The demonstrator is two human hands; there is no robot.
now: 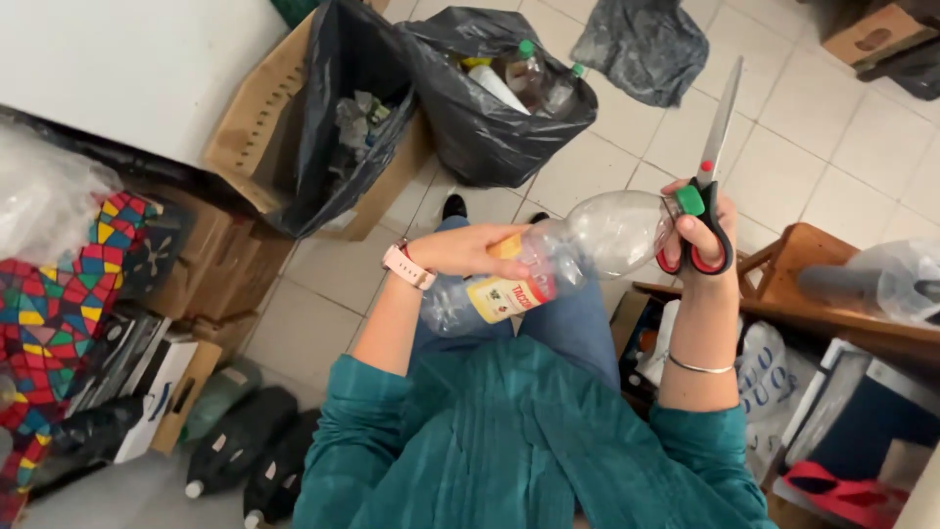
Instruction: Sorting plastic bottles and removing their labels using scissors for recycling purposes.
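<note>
a: left hand (470, 250) wraps the clear bottle (548, 266), held over the lap. risk?
b: right hand (697, 230) clenches the scissors (707, 191) by its cap (689, 200); blades might skid off curved plastic toward fingers.

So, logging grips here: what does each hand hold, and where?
Left hand: clear plastic bottle, around its labelled middle. Right hand: scissors, by the handles.

light: bright, even | shadows: soft | edges: blurred, stretched
</note>
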